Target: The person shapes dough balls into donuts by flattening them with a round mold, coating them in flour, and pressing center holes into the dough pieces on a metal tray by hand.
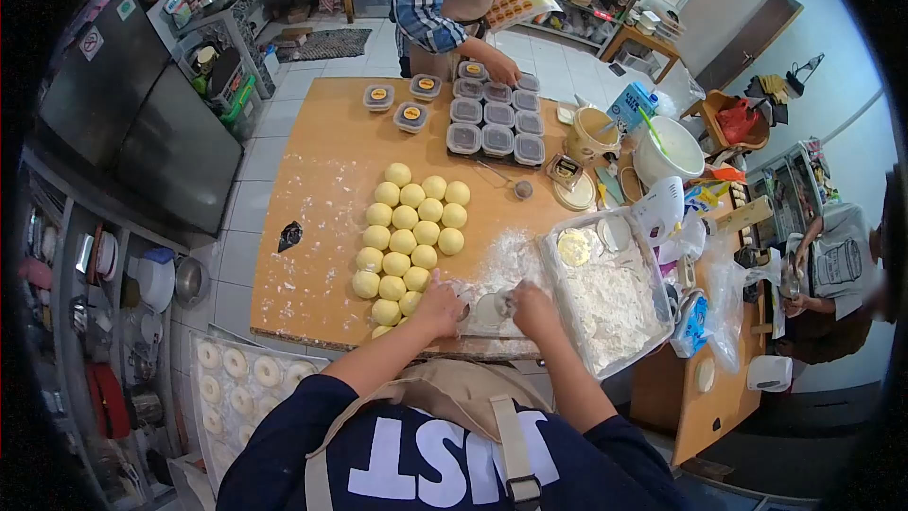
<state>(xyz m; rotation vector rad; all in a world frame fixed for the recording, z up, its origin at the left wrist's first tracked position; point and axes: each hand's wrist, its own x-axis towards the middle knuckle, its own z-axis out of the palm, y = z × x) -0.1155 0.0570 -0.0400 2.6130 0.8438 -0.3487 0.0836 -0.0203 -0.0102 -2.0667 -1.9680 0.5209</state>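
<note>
My left hand is closed at the front edge of the wooden table, just right of the rows of yellow dough balls. Its fingers curl round something small that I cannot make out. My right hand is also closed, on something pale and floury that is too small to name. Between the hands a pale disc lies on floured wood. To the right stands a clear plastic tub of flour, with a round yellow dough piece and a paler one in it.
Lidded plastic containers stand at the far side, near a co-worker's hand. A white bucket and a hand mixer are at the right. Ring-shaped dough lies on a tray at lower left. Another person is far right.
</note>
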